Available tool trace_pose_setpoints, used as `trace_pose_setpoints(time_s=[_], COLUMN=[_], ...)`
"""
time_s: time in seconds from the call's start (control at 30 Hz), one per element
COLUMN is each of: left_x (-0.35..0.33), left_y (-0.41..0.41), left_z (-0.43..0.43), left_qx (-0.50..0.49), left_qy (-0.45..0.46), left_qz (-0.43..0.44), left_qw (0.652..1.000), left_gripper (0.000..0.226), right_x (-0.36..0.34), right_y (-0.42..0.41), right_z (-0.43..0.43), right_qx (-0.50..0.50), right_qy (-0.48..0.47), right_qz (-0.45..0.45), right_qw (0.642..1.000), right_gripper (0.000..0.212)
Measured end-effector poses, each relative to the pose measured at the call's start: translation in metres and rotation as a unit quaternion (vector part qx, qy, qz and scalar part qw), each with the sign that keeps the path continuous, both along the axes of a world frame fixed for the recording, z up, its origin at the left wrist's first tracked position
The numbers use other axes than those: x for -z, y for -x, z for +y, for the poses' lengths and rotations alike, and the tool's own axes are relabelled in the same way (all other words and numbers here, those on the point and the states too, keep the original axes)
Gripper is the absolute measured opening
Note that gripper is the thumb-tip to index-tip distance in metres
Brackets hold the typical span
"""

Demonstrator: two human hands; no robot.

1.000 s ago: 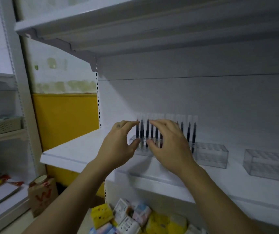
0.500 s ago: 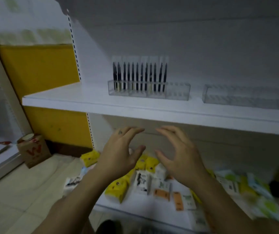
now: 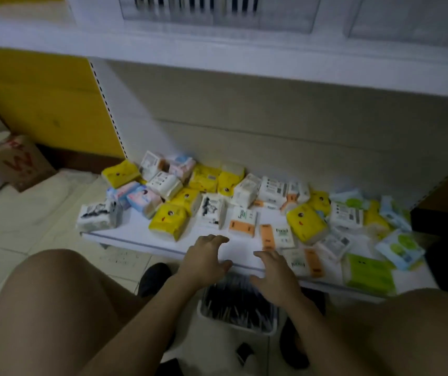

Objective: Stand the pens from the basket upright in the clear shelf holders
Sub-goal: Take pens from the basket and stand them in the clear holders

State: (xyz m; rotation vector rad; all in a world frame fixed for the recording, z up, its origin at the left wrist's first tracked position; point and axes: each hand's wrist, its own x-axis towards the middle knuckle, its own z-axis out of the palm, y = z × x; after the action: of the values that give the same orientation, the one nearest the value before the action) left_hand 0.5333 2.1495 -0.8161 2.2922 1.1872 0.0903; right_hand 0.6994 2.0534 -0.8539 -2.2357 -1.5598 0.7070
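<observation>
A white basket full of dark pens stands on the floor between my knees. My left hand and my right hand hover side by side just above its far end, fingers spread and holding nothing. At the top edge of the view the clear holder with several dark pens upright in it sits on the white shelf; a second clear holder lies to its right. Both holders are blurred.
The low shelf in front of the basket carries several tissue packs in yellow, white and green. A brown carton stands on the floor at the left. My bare knees flank the basket, and dark shoes are beneath.
My view has swung down from the upper shelf to the floor. Both hands came away from the pen holder and dropped, empty, to just above the basket of pens.
</observation>
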Motion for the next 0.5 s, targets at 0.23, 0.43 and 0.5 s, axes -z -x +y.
trace_pose_setpoints(time_s=[0.23,0.43,0.5], left_x=[0.084,0.144,0.158], left_y=[-0.017,-0.013,-0.004], left_z=[-0.016,-0.034,-0.041], left_qx=[-0.025,-0.081,-0.090], left_qy=[0.154,0.285,0.305], left_qz=[0.047,0.084,0.109], left_qw=[0.987,0.951,0.942], left_gripper=[0.051,0.050,0.049], right_x=[0.069,0.106,0.118], right_y=[0.002,-0.009,-0.011], right_z=[-0.012,-0.014,-0.014], right_qx=[-0.022,-0.003,0.006], right_qy=[0.138,0.248,0.277], right_qz=[0.050,0.100,0.107], right_qw=[0.989,0.964,0.955], right_gripper=[0.047,0.042,0.040])
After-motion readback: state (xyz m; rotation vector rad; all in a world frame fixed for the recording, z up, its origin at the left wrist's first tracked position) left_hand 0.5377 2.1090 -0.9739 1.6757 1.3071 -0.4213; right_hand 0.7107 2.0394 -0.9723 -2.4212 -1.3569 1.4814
